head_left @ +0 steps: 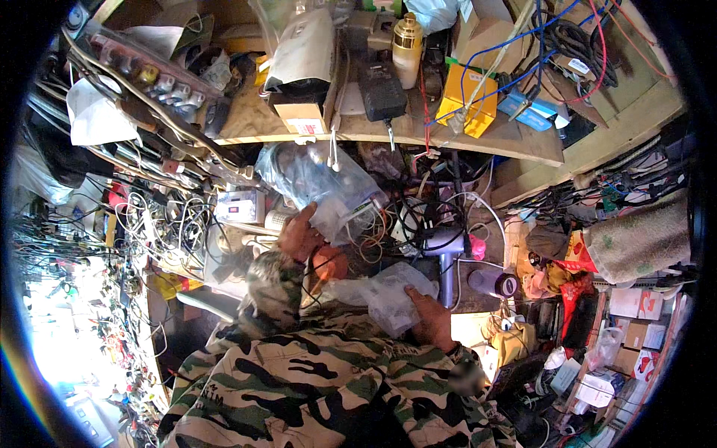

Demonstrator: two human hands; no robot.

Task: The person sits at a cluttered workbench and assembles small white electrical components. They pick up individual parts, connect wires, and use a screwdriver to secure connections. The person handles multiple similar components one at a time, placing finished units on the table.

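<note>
Fingers of the left hand are touching the near side of a small clear bag; cannot tell whether they are pinching it. Fingers of the right hand are grasping a crumpled clear bag, the thumb lying over its right side. This second bag is spreading leftward in front of the wearer's camouflage jacket, above the near part of the counter.

Farther back, a larger bluish plastic bag is lying toward the counter's far edge, just beyond the left hand. An orange rounded object is sitting just beside the left wrist. Left of that hand, a white box-shaped device is standing near a tangle of cables.

Toward the counter's right edge, a lavender hair dryer is lying beside a purple jar.

Overhead, a wooden shelf is carrying a black adapter near its front edge, a gold-capped bottle behind, and a yellow box toward its right corner.
</note>
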